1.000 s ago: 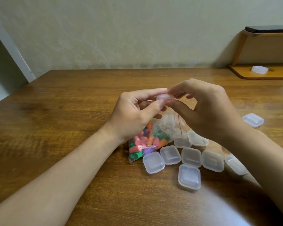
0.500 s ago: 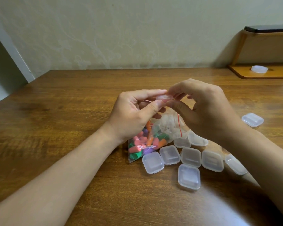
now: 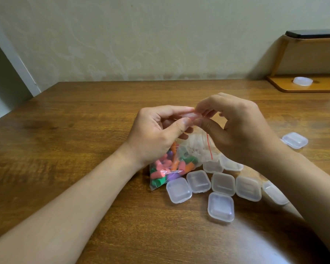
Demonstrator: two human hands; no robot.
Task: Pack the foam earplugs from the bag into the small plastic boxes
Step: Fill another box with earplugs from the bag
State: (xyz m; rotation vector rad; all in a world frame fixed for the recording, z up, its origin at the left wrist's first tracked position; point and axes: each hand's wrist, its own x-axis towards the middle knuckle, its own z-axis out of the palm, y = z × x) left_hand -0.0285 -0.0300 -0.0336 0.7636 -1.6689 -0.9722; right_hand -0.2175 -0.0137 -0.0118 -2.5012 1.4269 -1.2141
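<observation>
A small clear plastic box is held above the table between both hands. My left hand pinches its left side with thumb and forefinger. My right hand pinches its right side the same way. Whether the box is open or closed is hidden by the fingers. Below the hands lies a clear zip bag with a red seal line, holding several pink, green, orange and purple foam earplugs. Several closed small clear boxes lie on the table in front of the bag.
One more small box lies apart at the right. A wooden stand with a white round object and a dark slab on top sits at the back right. The wooden table meets the wall behind.
Both hands stay pinched on the small box; the fingers have shifted only slightly. The bag and the boxes on the table have not moved.
</observation>
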